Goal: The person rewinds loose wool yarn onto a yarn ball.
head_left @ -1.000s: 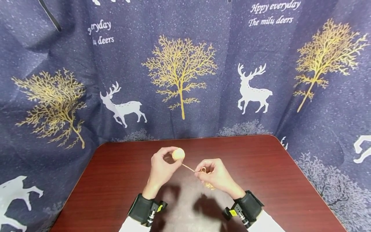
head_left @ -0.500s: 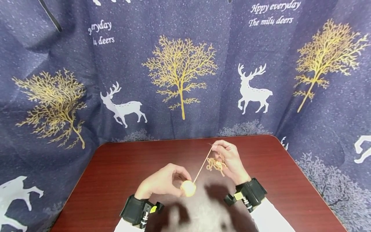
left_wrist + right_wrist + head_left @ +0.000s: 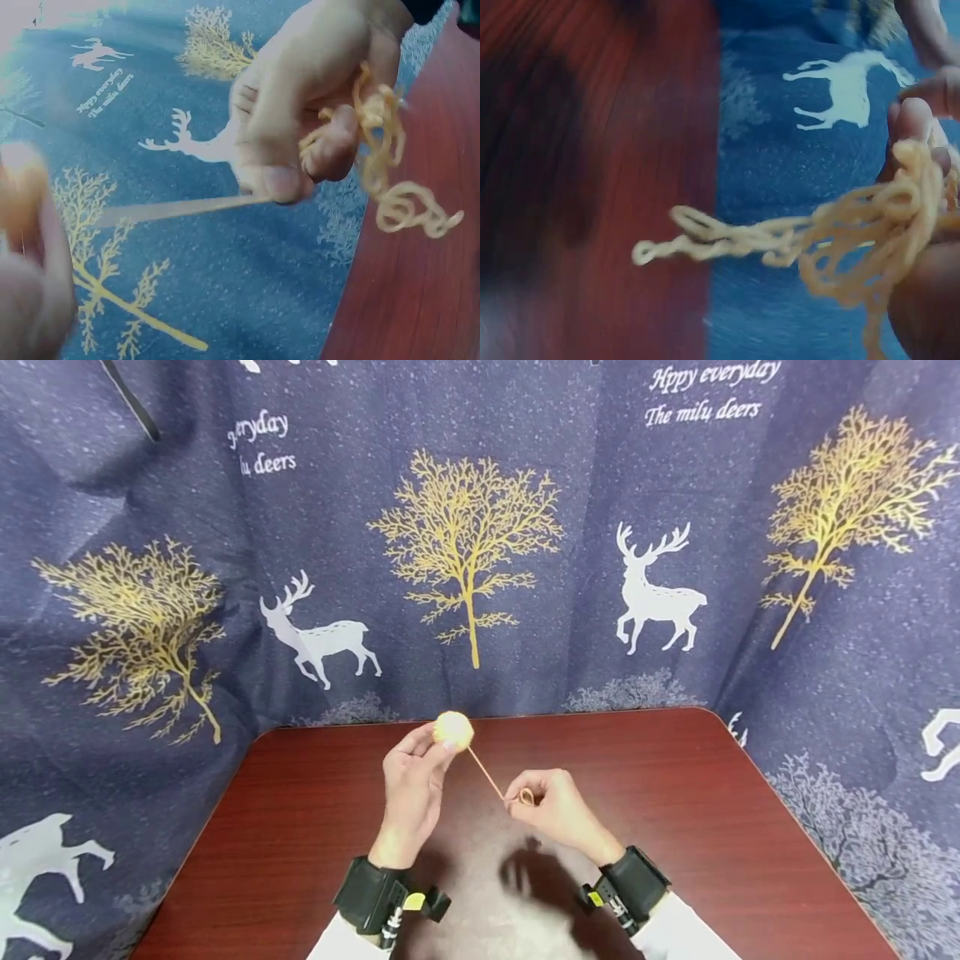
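Note:
Above the table, my left hand (image 3: 408,793) pinches a small, pale yellow ball of yarn (image 3: 453,732) between thumb and fingers. A taut yarn strand (image 3: 486,773) slants from the ball down to my right hand (image 3: 561,814), which pinches it between thumb and forefinger. Bunched loose yarn (image 3: 870,232) hangs from the right hand in the right wrist view, with several loops and curls dangling. In the left wrist view the ball (image 3: 22,187) is blurred at the left edge, and the curly tail (image 3: 412,210) hangs below the right palm.
Both hands are over a reddish-brown wooden table (image 3: 300,827). Behind it hangs a dark blue curtain (image 3: 517,685) printed with trees and white deer. Black camera straps (image 3: 367,893) circle the wrists, and hand shadows fall on the tabletop.
The left hand with the ball dipped toward the front, then rose back and left. The right hand went up and away, then came back down, the strand staying stretched between them.

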`<state>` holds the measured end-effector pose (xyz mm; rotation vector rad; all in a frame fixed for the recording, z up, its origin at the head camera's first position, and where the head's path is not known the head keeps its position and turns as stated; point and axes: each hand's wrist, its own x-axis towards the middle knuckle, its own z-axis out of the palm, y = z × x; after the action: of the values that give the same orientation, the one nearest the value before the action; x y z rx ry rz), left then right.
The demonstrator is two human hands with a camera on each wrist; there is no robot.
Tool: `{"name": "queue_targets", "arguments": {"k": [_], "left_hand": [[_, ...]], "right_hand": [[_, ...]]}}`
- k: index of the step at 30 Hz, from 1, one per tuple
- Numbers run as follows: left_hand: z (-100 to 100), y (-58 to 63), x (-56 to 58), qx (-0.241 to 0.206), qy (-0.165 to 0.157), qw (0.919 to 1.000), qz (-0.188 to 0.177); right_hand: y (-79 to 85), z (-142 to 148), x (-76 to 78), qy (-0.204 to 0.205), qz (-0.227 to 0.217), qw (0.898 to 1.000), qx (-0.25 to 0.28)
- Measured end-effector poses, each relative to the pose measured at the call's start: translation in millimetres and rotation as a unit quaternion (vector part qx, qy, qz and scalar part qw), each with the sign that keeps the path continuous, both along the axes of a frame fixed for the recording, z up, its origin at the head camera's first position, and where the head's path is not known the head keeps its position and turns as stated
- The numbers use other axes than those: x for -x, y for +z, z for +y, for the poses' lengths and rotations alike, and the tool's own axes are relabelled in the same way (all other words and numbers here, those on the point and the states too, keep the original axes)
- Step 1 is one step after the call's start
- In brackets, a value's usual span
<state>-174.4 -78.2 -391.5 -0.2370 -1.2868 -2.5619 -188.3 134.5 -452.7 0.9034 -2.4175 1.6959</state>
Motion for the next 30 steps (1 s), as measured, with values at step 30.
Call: {"name": "queue_targets", "arguments": {"k": [30], "left_hand": [[-31.4,-8.8,-4.5,0.205,-0.446,0.8428,0.220]], "right_hand": [[23.4,28.3,18.9,-0.042,-0.205,0.920,0.331]]}}
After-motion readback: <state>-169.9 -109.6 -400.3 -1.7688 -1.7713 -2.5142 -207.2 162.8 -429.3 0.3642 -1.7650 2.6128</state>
